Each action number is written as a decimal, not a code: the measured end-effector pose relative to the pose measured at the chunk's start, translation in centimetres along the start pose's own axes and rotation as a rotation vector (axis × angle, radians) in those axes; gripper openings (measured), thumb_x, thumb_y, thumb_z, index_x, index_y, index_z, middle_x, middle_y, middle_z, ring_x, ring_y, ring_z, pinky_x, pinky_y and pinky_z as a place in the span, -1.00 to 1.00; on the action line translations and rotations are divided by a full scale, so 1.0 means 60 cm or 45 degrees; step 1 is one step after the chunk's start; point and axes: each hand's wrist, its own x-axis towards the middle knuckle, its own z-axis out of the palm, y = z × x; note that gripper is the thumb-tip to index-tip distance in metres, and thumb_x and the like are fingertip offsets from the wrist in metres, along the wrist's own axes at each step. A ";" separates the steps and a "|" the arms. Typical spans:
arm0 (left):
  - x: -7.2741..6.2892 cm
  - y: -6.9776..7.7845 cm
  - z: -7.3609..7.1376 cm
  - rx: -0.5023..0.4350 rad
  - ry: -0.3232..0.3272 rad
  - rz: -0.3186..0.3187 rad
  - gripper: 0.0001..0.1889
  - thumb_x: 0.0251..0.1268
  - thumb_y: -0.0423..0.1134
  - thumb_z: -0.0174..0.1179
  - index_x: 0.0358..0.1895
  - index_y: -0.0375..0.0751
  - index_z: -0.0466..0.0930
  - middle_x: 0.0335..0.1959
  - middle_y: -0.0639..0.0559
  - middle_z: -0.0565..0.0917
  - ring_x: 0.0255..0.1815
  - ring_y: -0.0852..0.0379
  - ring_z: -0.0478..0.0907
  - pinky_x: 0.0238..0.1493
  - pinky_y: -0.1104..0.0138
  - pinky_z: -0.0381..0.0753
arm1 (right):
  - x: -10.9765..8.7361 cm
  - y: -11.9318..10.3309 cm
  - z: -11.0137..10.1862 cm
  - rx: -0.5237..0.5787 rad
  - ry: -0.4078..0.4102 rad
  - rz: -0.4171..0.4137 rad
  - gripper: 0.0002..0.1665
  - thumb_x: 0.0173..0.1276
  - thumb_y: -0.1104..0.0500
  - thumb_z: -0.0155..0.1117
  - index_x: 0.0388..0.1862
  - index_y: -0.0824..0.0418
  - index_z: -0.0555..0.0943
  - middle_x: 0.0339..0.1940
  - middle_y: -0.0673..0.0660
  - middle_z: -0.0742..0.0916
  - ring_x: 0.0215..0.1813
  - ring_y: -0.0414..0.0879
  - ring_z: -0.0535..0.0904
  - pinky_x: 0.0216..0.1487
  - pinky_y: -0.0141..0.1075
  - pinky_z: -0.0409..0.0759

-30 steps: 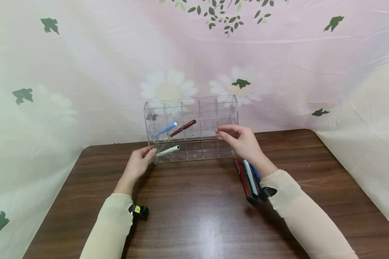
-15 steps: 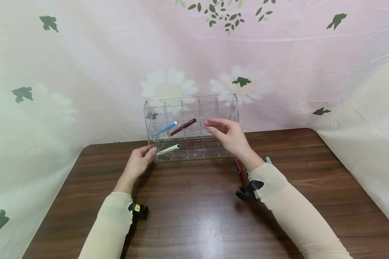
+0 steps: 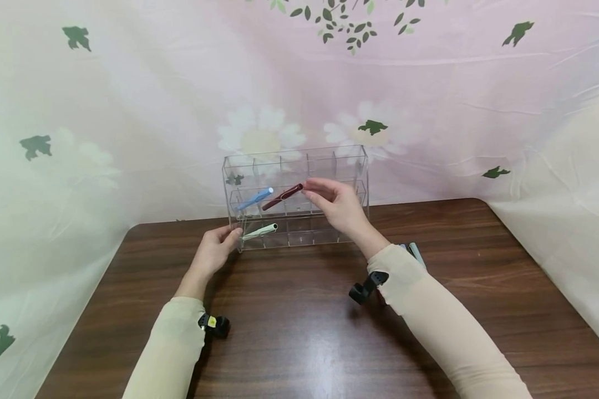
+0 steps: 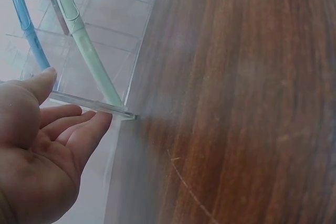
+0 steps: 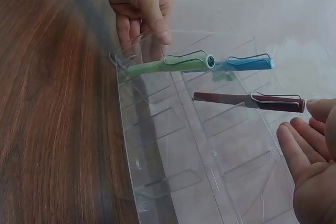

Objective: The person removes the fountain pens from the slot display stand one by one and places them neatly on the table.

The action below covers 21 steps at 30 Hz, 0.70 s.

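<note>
A clear acrylic pen rack point(image 3: 324, 237) with tiers of compartments stands at the back of the table. My left hand point(image 3: 213, 252) grips its left side panel between thumb and fingers, as the left wrist view shows. A pale green pen point(image 3: 260, 231) leans in the low front tier. Higher up, a blue pen point(image 3: 254, 198) and a dark red pen point(image 3: 282, 198) lean in the middle tier. At the capped end of the dark red pen is my right hand point(image 3: 341, 210). In the right wrist view its thumb meets that end, while the fingers point(image 5: 296, 140) spread below it.
Beyond the right forearm, light blue pens point(image 3: 416, 254) lie on the brown wooden table point(image 3: 289, 332), largely covered by the sleeve. A flower-printed cloth point(image 3: 429, 111) hangs right behind the rack. Small black cameras sit on both wrists.
My right hand has moved left across the rack to the dark red pen's end, and its sleeve now covers most of the pens on the table. The left hand stays on the rack.
</note>
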 end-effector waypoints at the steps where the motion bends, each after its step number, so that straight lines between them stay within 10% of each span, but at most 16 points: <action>1: 0.000 -0.001 0.001 0.000 -0.002 0.003 -0.40 0.80 -0.01 0.02 0.59 -0.41 0.39 0.48 -0.41 0.56 0.49 -0.29 0.56 0.53 -0.14 0.58 | 0.001 -0.001 0.001 -0.007 -0.005 0.013 -0.53 0.60 0.22 0.37 0.41 0.34 0.65 0.29 0.25 0.80 0.31 0.14 0.77 0.38 -0.05 0.75; 21: -0.002 -0.005 0.002 -0.037 -0.007 -0.019 -0.39 0.80 0.01 0.01 0.60 -0.37 0.38 0.52 -0.38 0.53 0.54 -0.27 0.52 0.56 -0.13 0.55 | 0.024 -0.003 0.035 0.372 0.001 0.209 -0.61 0.64 0.34 0.27 0.35 0.45 0.66 0.30 0.44 0.75 0.35 0.35 0.70 0.25 -0.33 0.79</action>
